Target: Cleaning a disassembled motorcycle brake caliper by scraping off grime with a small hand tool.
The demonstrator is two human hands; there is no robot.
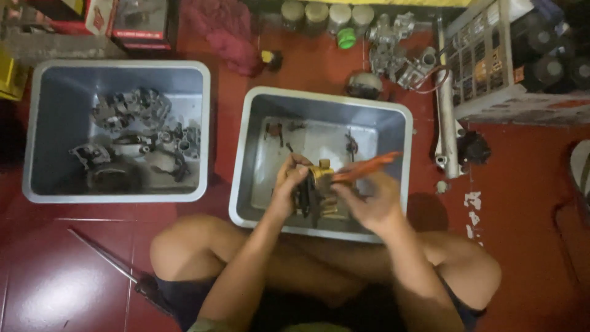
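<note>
The red tiled floor [528, 203] spreads under everything, and the person sits cross-legged on it with both hands raised over the nearer of two tubs. That grey plastic tub [393, 132] lies directly beneath and just beyond the hands, with a few small dark parts scattered on its pale bottom. A second grey tub [55, 92] sits well off to the left of the left hand, and a heap of grey metal castings [138, 132] lies in it. Beyond and to the right of the right hand stands a white plastic crate [485, 67] of dark parts, with a long silver tube [447, 117] lying beside it and a cluster of metal housings [399, 52] just past the tub's far rim. A long screwdriver [107, 258] lies on the floor below and to the left of the left hand, near the knee. The left hand [287, 187] grips a gold-coloured brake caliper [319, 184] with dark pads, held above the tub between the two hands. The right hand [375, 200] is closed around an orange-handled tool [369, 167], whose working end meets the caliper's top; the motion blur hides the exact tip.
</note>
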